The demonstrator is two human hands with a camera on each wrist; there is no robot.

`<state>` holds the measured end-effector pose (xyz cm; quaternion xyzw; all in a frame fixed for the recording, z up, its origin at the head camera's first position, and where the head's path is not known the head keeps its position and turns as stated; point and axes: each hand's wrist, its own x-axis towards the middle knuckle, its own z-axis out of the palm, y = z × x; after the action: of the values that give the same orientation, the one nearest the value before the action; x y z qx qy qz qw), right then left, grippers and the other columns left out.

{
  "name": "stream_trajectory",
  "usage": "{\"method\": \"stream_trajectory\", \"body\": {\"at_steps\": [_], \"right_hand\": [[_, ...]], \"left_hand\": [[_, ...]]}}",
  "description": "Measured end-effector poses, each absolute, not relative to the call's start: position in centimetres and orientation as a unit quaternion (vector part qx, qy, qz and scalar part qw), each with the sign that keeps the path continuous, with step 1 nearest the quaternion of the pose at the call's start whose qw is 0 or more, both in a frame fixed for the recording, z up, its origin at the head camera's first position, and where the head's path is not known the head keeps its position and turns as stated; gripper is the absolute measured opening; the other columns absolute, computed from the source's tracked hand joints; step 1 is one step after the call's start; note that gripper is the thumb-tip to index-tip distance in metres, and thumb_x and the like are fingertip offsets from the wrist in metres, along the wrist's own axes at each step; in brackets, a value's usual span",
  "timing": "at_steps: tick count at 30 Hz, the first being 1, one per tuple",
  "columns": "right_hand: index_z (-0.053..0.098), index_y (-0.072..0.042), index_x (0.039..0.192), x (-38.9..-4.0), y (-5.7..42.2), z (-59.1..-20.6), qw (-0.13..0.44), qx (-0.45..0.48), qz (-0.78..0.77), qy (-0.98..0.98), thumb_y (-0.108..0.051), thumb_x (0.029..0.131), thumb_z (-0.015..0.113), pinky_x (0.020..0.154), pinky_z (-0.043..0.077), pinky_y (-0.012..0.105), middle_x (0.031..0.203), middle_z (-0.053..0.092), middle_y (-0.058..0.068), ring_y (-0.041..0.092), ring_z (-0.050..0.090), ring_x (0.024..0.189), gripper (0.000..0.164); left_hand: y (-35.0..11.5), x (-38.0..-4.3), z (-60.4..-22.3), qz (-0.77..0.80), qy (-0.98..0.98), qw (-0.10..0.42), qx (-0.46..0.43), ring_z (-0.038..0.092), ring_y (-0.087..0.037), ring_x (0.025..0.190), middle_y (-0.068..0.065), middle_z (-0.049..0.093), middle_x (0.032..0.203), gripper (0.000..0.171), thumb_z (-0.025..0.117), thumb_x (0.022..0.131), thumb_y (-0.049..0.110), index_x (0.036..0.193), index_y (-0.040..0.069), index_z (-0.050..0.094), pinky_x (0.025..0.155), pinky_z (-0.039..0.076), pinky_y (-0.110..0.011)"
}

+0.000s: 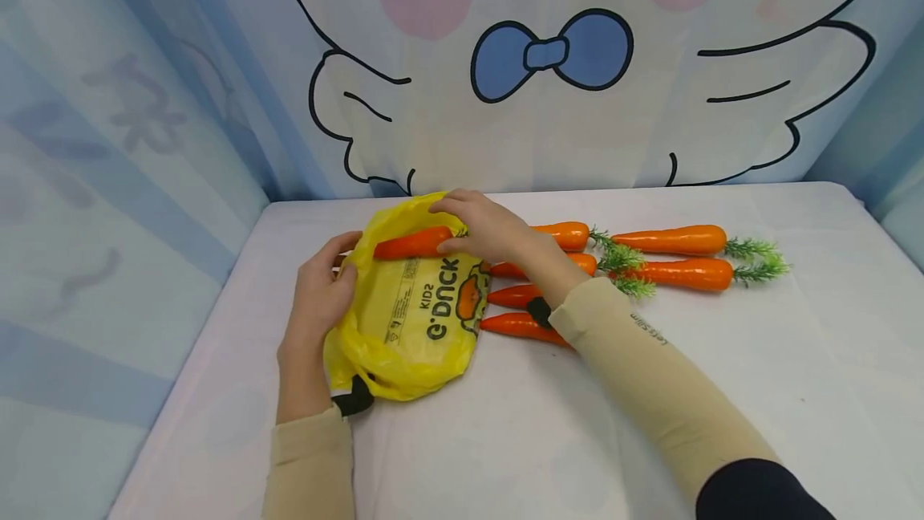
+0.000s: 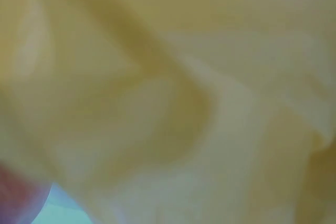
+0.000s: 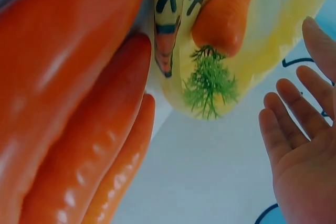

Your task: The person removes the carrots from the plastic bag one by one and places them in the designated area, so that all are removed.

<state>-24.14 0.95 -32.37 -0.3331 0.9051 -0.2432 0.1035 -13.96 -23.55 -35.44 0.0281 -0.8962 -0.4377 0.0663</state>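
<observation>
A yellow plastic bag (image 1: 404,319) printed with "G.DUCK KIDS" lies on the table with its mouth towards my left hand. My left hand (image 1: 318,291) grips the bag's left edge, thumb at the rim; the left wrist view is filled with blurred yellow plastic. One carrot (image 1: 413,244) lies on the bag, its tip pointing left. Its green leafy top (image 3: 210,85) shows in the right wrist view. Beside that top, my right hand (image 3: 304,145) has its fingers extended and apart from the carrot, holding nothing. In the head view it covers the carrot's thick end.
Several more carrots lie right of the bag, partly under the right forearm, including a front carrot (image 1: 523,326). Two carrots lie farther right, one at the back (image 1: 671,240) and one in front (image 1: 682,274). A printed curtain (image 1: 549,135) stands behind the white table (image 1: 505,448).
</observation>
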Motion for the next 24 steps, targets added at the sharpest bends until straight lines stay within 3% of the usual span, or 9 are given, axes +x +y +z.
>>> {"method": "stream_trajectory", "body": {"at_steps": [24], "right_hand": [[0.051,-0.011,0.148,-24.4,-3.6,-34.7,0.118,-0.353,-0.168,0.913,-0.024,0.096,0.071,0.116,0.029,0.037,0.156,0.039,0.008,0.026,0.034,0.142,0.057]], "left_hand": [[-23.5,-14.0,-35.5,-0.440,-0.895,0.064,0.034,0.053,-0.030,0.114,-0.010,0.054,0.143,0.049,0.044,0.101,0.006,0.149,0.013,0.050,0.099,0.045,-0.044]]}}
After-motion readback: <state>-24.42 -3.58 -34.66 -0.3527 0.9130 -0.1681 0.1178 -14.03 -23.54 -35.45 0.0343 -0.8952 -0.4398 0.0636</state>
